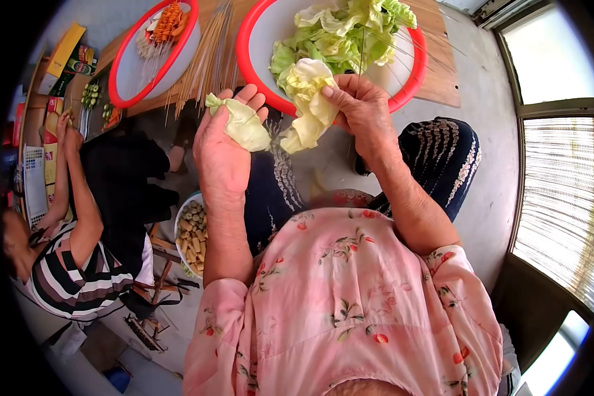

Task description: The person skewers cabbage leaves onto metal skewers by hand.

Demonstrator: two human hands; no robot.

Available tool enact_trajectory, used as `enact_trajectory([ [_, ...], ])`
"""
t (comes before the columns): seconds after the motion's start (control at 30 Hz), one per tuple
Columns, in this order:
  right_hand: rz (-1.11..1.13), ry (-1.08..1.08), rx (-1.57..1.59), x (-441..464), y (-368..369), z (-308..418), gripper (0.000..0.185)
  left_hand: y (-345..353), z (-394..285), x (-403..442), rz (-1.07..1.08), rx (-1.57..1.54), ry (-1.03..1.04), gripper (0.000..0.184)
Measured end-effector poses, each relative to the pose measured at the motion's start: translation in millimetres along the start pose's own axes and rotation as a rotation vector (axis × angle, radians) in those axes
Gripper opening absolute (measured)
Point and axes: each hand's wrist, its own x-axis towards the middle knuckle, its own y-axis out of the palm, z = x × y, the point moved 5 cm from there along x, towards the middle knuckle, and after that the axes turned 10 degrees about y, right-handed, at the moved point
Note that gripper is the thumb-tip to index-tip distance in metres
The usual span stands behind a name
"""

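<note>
My left hand (223, 148) is palm up with its fingers slightly curled. A pale green cabbage leaf piece (245, 125) rests on it, against the fingers. My right hand (365, 113) pinches a bunch of yellowish cabbage leaves (308, 99) between thumb and fingers. A thin stick (362, 51) rises above that hand; whether it passes through the bunch is hidden. Just beyond both hands stands a white basin with a red rim (247, 59), holding torn cabbage leaves (350, 33) and several thin skewers.
Bamboo skewers (208, 56) lie on the wooden table (435, 59) between the basin and a second red-rimmed basin (117, 86) with orange skewered pieces (169, 23). A bowl of cut pieces (193, 241) stands low at left. A co-worker in a striped top (79, 277) sits at far left.
</note>
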Motion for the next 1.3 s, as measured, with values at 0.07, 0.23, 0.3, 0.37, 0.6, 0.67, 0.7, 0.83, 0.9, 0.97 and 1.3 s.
enact_trajectory([
  [0.07,0.015,0.062,-0.013,0.1,-1.2,-5.6,0.014,5.4,-6.7,3.7,0.071,0.072,0.050,0.033],
  [0.23,0.049,0.234,-0.104,-6.7,3.2,-23.4,0.016,37.6,-18.5,10.0,0.232,0.223,0.312,0.022],
  [0.3,0.078,0.285,-0.138,-8.1,5.8,-31.4,0.018,55.0,-23.5,8.4,0.374,0.352,0.490,0.022],
  [0.37,0.081,0.300,-0.108,-8.1,6.1,-37.1,0.018,65.9,-23.3,1.9,0.563,0.469,0.620,0.022],
  [0.6,0.081,0.356,0.049,-7.5,-1.3,-37.4,0.011,64.4,11.9,-34.0,0.973,0.790,0.603,0.015],
  [0.67,0.097,0.355,0.072,-6.9,-3.8,-37.3,0.010,54.8,14.2,-36.1,0.958,0.784,0.573,0.016],
  [0.7,0.105,0.348,0.075,-4.9,-4.8,-38.4,0.009,55.6,13.4,-38.4,0.945,0.783,0.546,0.022],
  [0.83,0.093,0.335,0.084,-8.1,-1.3,-27.7,0.009,53.7,14.1,-42.2,0.934,0.876,0.563,0.029],
  [0.9,0.092,0.319,0.063,-5.8,-2.8,-28.9,0.009,54.5,13.2,-45.0,0.919,0.894,0.612,0.031],
  [0.97,0.096,0.302,0.045,-4.0,-3.8,-30.6,0.009,57.2,11.9,-49.0,0.931,0.913,0.627,0.035],
  [1.3,0.109,0.279,0.000,-8.7,4.0,-31.3,0.008,42.2,3.2,-24.5,0.442,1.109,0.485,0.015],
])
